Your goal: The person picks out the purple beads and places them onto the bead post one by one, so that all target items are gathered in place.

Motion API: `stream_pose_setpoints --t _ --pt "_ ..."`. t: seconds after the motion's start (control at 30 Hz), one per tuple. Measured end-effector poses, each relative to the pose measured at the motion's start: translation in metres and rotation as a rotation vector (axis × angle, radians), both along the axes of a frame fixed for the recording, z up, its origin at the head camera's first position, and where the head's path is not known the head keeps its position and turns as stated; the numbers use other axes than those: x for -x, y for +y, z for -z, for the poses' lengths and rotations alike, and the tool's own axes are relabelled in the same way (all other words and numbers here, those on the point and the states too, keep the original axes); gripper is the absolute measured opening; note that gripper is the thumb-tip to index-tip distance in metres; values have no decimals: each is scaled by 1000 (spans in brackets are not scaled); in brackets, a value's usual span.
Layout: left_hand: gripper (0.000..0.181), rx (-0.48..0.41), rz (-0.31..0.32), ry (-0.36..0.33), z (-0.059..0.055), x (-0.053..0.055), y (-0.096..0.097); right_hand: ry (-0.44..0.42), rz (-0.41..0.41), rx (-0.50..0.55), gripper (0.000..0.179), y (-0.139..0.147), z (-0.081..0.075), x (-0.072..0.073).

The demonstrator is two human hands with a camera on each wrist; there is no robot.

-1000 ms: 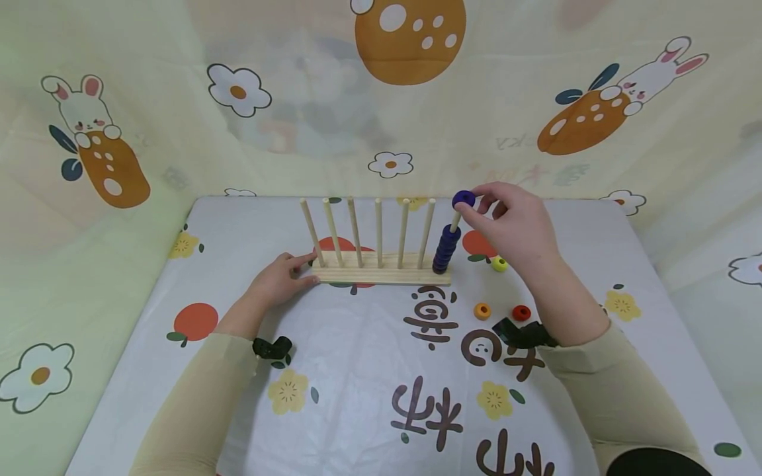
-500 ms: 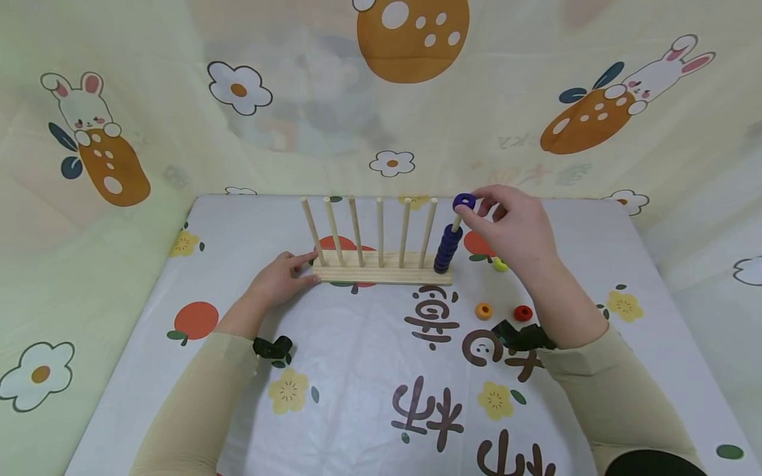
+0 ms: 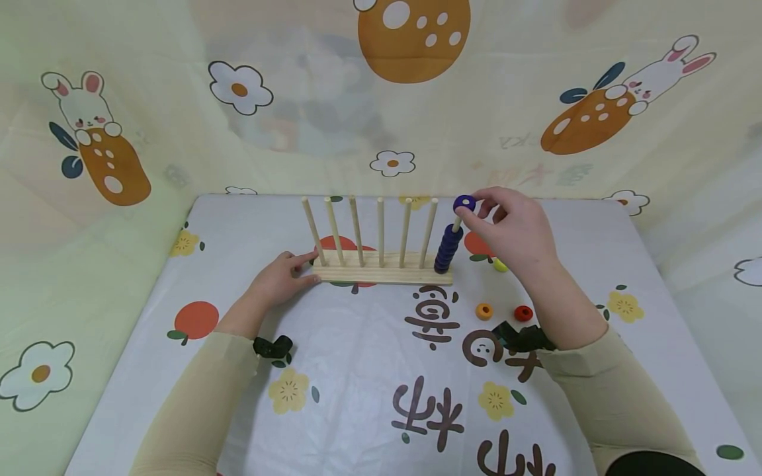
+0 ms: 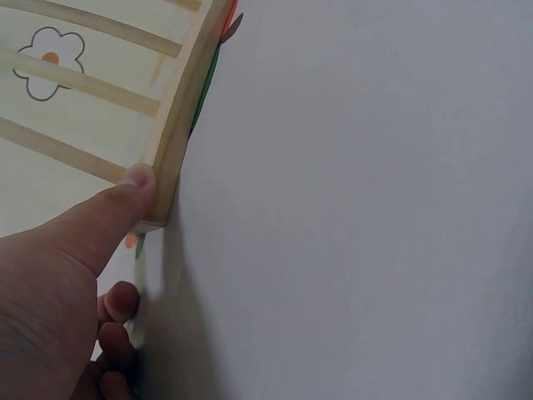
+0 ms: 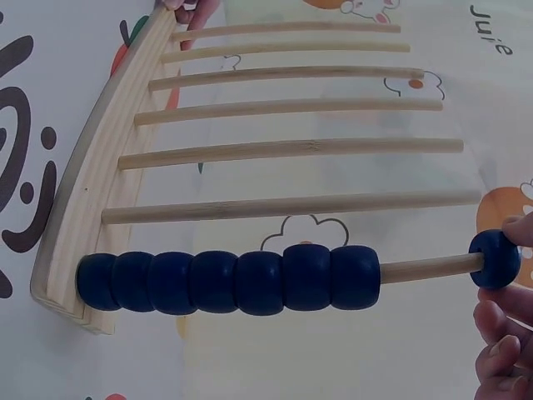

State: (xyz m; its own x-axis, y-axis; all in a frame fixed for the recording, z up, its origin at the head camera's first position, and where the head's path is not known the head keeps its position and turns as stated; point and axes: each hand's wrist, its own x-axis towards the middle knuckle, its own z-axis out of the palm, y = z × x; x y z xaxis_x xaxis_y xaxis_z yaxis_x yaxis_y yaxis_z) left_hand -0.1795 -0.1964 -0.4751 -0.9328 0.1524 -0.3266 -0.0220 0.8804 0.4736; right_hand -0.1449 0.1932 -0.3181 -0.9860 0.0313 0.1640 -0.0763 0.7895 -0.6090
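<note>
My left hand (image 3: 286, 279) grips the left end of the wooden base (image 4: 171, 142), thumb on the near edge. Seven upright pegs stand in a row on it, most of them bare. On the rightmost peg (image 5: 429, 268) sits a stack of several dark blue beads (image 5: 237, 282), reaching from the base past halfway. At that peg's tip, my right hand (image 3: 518, 221) pinches another blue bead (image 5: 495, 259) between thumb and fingers. The pale peg end shows in the bead's hole in the head view. A span of bare peg separates this bead from the stack.
To the right of the base lie an orange bead (image 3: 484, 311), a red bead (image 3: 523, 313) and a yellow-green bead (image 3: 500, 265), partly hidden by the right hand. A patterned white cloth (image 3: 357, 357) covers the table; a printed curtain (image 3: 309, 132) hangs behind.
The right hand and its blue bead have come down slightly, and the peg's end now shows in the hole. The left hand and base stay put.
</note>
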Motion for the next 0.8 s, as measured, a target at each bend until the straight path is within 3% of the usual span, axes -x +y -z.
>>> stream_pose_setpoints --t 0.8 --pt "66 -7 2 30 2 -1 -1 8 -22 24 51 7 5 -2"
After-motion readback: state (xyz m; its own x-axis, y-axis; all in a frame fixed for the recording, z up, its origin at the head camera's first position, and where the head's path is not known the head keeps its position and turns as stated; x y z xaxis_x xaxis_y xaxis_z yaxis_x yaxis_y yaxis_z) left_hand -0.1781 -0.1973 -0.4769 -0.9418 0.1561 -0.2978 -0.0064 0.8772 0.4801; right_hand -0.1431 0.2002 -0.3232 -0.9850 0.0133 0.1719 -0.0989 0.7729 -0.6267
